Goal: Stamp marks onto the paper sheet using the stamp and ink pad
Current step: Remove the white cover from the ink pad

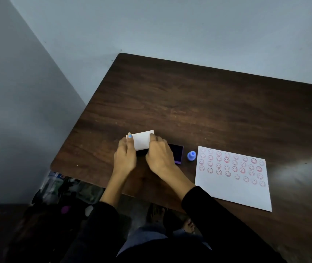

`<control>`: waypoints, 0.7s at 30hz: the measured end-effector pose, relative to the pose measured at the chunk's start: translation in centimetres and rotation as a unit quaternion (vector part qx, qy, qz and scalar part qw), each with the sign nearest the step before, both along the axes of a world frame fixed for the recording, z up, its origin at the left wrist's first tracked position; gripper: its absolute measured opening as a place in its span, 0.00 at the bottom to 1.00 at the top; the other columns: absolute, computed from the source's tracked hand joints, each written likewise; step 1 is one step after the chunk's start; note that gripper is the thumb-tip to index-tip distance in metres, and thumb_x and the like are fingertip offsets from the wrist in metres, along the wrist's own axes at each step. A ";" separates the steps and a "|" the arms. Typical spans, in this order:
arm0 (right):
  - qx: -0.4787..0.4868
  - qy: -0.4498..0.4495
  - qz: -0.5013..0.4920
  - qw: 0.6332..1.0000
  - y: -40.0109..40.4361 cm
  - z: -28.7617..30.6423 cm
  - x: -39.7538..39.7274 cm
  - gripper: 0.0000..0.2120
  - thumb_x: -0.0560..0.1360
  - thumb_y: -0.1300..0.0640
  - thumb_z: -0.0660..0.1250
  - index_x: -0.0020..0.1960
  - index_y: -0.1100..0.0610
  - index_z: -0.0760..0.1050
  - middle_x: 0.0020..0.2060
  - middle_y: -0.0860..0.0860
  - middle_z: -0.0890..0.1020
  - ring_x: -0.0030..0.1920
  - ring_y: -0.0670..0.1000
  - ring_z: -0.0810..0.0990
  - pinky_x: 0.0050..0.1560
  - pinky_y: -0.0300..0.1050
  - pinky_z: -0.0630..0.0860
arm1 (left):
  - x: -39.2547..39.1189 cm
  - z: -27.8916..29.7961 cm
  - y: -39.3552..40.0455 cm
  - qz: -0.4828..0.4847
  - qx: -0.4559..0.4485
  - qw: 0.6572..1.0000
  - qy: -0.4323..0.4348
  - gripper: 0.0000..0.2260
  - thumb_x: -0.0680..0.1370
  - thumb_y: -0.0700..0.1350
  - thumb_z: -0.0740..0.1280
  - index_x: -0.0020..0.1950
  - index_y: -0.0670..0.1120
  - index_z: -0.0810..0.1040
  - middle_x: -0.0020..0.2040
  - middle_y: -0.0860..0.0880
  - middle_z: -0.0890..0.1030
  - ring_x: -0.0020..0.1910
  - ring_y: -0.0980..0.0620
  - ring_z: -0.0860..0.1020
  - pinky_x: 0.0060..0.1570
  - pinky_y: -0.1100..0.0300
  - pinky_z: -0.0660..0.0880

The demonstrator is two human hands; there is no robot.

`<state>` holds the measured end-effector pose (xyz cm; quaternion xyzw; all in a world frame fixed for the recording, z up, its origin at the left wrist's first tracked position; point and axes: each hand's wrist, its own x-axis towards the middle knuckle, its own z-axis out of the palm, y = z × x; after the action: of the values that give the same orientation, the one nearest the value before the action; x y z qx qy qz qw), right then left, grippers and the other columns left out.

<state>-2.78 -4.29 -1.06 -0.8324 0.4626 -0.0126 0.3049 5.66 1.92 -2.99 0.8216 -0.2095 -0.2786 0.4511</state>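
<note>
A white lid (141,139) of the ink pad is held over the pad's left part by both hands. My left hand (125,154) grips its left edge and my right hand (159,156) grips its right edge. The dark purple ink pad (178,153) lies on the table, partly hidden under my right hand. A small blue stamp (191,156) stands upright between the pad and the paper sheet. The white paper sheet (233,190) lies to the right, its upper half covered with several rows of red smiley marks.
The dark wooden table (189,103) has its left edge and corner near a grey wall. Below the near edge, bags and clutter (62,188) sit on the floor beside my feet.
</note>
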 end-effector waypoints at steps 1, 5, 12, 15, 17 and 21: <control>-0.004 -0.003 0.011 1.000 0.3 -0.4 0.3 0.28 0.74 0.63 0.63 0.72 0.63 0.57 0.65 0.62 0.71 0.64 0.60 0.69 0.60 0.53 0.70 | 0.3 -0.3 0.5 0.006 0.004 1.000 0.001 0.23 0.80 0.60 0.50 0.67 0.47 0.70 0.60 0.49 0.75 0.53 0.54 0.69 0.52 0.59 0.65; -0.006 0.003 0.050 0.999 1.3 -2.0 1.3 0.29 0.74 0.63 0.63 0.72 0.64 0.57 0.68 0.63 0.68 0.70 0.61 0.62 0.69 0.54 0.62 | 0.9 -0.9 1.9 0.023 0.018 1.000 -0.007 0.24 0.80 0.60 0.50 0.68 0.47 0.68 0.65 0.44 0.74 0.54 0.53 0.70 0.52 0.59 0.66; -0.020 0.023 0.078 0.996 1.2 -3.5 1.5 0.30 0.74 0.61 0.64 0.72 0.62 0.57 0.70 0.60 0.67 0.73 0.60 0.59 0.74 0.53 0.54 | 0.9 -1.2 1.9 0.007 0.062 0.998 -0.033 0.25 0.80 0.59 0.51 0.68 0.43 0.66 0.62 0.43 0.75 0.61 0.42 0.73 0.55 0.53 0.71; -0.039 -0.033 0.027 0.998 -0.2 -2.6 0.4 0.27 0.75 0.61 0.62 0.72 0.60 0.59 0.70 0.59 0.68 0.72 0.59 0.61 0.73 0.52 0.57 | 0.3 -0.8 0.9 -0.011 0.096 0.992 -0.082 0.28 0.80 0.56 0.54 0.73 0.38 0.60 0.70 0.37 0.68 0.69 0.38 0.65 0.68 0.44 0.64; -0.064 -0.060 -0.017 0.996 -1.8 -1.6 -0.9 0.24 0.75 0.59 0.62 0.70 0.59 0.63 0.68 0.58 0.70 0.70 0.58 0.64 0.71 0.51 0.61 | -0.4 -0.2 -0.2 -0.033 0.089 0.990 -0.108 0.28 0.80 0.53 0.56 0.73 0.36 0.58 0.72 0.36 0.66 0.71 0.38 0.63 0.70 0.44 0.62; -0.053 -0.054 -0.099 0.992 -5.5 0.2 -5.4 0.20 0.71 0.57 0.68 0.62 0.55 0.72 0.60 0.57 0.75 0.63 0.59 0.70 0.59 0.49 0.71 | -2.8 0.6 -3.0 -0.110 0.041 0.984 -0.137 0.24 0.80 0.47 0.61 0.71 0.34 0.64 0.69 0.36 0.70 0.70 0.40 0.67 0.69 0.49 0.63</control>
<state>-8.17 -9.83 -0.87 -0.7956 0.5243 -0.1119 0.2822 2.82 -1.10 -2.38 0.8418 -0.3468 -0.2195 0.3505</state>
